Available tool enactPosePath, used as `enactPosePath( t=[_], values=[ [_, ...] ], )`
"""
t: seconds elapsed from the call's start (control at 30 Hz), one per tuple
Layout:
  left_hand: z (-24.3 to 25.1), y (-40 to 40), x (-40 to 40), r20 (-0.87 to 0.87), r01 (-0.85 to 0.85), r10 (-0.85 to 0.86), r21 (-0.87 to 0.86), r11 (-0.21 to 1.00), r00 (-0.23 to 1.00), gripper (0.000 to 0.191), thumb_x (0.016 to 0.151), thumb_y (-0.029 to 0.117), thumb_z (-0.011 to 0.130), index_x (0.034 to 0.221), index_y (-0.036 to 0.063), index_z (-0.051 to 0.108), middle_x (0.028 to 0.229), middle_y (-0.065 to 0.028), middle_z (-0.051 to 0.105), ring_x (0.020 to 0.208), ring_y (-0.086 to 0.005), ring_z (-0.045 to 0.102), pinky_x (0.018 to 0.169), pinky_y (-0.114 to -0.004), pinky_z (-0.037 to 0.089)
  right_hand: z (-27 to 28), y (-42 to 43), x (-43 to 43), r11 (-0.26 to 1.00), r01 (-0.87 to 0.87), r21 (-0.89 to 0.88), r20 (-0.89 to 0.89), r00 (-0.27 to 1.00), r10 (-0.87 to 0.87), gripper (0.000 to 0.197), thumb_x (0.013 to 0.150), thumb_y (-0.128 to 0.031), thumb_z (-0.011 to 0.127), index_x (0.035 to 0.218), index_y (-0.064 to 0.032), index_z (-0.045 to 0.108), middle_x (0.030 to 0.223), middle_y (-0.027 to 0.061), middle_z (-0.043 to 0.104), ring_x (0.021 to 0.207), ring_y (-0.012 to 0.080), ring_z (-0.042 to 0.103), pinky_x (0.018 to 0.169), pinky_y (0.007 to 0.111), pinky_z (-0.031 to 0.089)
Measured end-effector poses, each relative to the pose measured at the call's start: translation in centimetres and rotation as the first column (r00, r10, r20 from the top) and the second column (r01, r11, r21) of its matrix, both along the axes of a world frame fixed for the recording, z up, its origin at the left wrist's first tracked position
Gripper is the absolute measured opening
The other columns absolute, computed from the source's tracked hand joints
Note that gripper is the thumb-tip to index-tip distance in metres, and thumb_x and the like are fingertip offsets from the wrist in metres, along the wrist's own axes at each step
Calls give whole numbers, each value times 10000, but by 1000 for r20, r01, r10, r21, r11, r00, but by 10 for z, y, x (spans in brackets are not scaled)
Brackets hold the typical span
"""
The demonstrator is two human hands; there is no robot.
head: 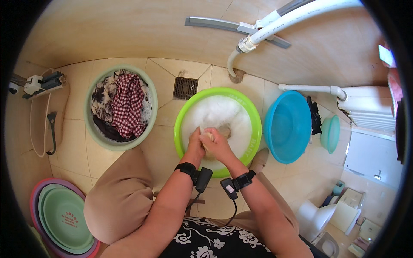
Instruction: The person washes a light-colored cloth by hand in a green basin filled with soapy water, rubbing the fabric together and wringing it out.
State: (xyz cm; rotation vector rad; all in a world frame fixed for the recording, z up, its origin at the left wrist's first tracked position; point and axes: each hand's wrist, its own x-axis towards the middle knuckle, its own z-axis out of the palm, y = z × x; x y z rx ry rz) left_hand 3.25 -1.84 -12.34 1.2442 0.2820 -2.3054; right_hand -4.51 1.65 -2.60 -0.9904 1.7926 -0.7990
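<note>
Both of my hands are together over a bright green plastic basin (178, 129) filled with white suds (209, 108). My left hand (195, 144) and my right hand (216, 144) grip a wet, pale cloth (208, 134) between them. Most of the cloth is hidden by my fingers and the foam. Beside my right hand, a gap in the suds (225, 130) shows cloudy water or submerged fabric; I cannot tell which. Each of my wrists bears a black strap with a small device and a cable.
Left stands a pale green basin (87, 121) with a red-checked garment (128, 103) and other wet clothes. A blue basin (288, 127) leans at the right. Stacked basins (66, 216) lie lower left. A floor drain (186, 88) and drain pipe (232, 61) are ahead; a toilet (314, 216) is lower right.
</note>
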Motion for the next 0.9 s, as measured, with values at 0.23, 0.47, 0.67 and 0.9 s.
enactPosePath(
  t=[0.23, 0.47, 0.67, 0.9],
  values=[
    [62, 1, -37, 104, 169, -164, -40, 985, 981, 445, 932, 433, 392, 1050, 37, 559, 984, -109, 605, 874, -233, 589, 755, -355, 501, 1, -25, -37, 985, 116, 128, -424, 904, -52, 252, 883, -299, 461, 944, -55, 453, 831, 252, 596, 792, 410, 574, 683, 477, 438],
    [67, 1, -34, 15, 98, -98, -15, 995, 995, 460, 920, 422, 430, 1159, 33, 489, 1071, -113, 562, 925, -235, 563, 718, -396, 491, -3, -7, -27, 997, 22, 79, -474, 880, 18, 235, 889, -298, 426, 996, -90, 449, 718, 242, 588, 691, 451, 560, 615, 536, 420],
    [53, -10, -16, -25, 198, -200, -79, 977, 979, 407, 929, 387, 428, 1094, 25, 510, 984, -109, 576, 822, -211, 569, 623, -363, 483, 35, -5, -5, 994, -90, 58, -347, 932, 104, 185, 904, -244, 407, 1013, -100, 448, 764, 244, 590, 748, 432, 566, 660, 508, 425],
    [35, 20, -38, 341, 299, -223, -191, 935, 913, 422, 907, 433, 457, 1056, 46, 535, 922, -89, 589, 764, -199, 562, 625, -341, 483, -45, -3, -70, 973, 42, 227, -446, 893, 65, 214, 894, -256, 469, 1000, -73, 503, 778, 222, 601, 733, 411, 578, 604, 454, 450]
  ],
)
